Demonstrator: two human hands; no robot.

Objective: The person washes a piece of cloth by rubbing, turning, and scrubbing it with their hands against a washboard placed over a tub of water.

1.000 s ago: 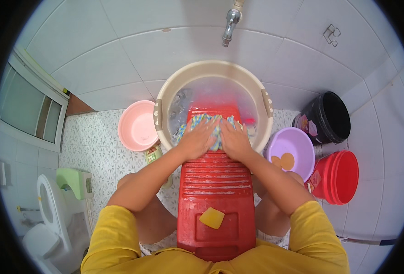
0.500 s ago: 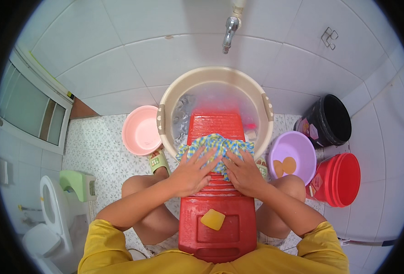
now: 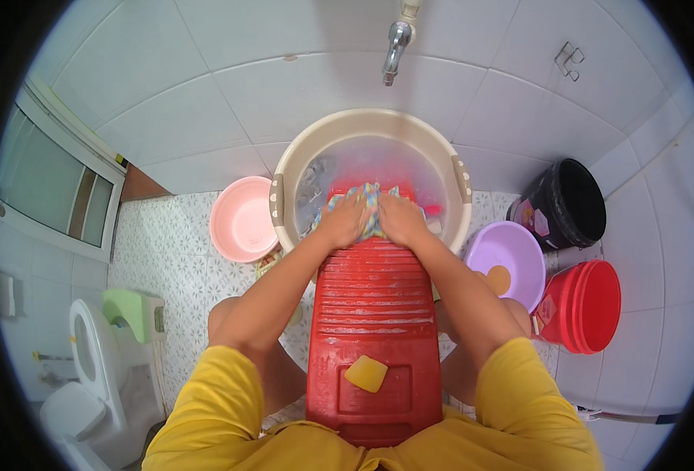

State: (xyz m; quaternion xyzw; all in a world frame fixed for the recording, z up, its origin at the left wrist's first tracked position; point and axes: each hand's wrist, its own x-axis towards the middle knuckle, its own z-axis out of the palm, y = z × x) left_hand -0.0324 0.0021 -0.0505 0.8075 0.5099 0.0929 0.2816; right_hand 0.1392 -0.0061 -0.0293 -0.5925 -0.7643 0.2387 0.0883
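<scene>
A red ridged washboard (image 3: 374,290) slopes from my lap into a large beige basin (image 3: 284,157) of cloudy water. On its far part, at the water, lies a bunched blue, yellow and white patterned cloth (image 3: 373,212). My left hand (image 3: 344,220) grips the cloth's left side, and my right hand (image 3: 401,220) grips its right side; their fingers curl over it and partly hide it. A yellow bar of soap (image 3: 366,374) rests on the flat near part of the board. Something pinkish-red (image 3: 433,210) shows in the water beside the board.
Left of the basin stands a pink tub (image 3: 241,224); right of it are a purple tub (image 3: 519,251) holding a tan round piece, a black bucket (image 3: 547,208) and a red bucket (image 3: 574,306). A tap (image 3: 395,51) hangs above. A toilet (image 3: 96,369) and green stool (image 3: 131,314) are at left.
Both hands have slid away from me along the washboard, carrying the cloth from its middle to the water. The fingers, spread flat before, now curl over the cloth. The soap stays put.
</scene>
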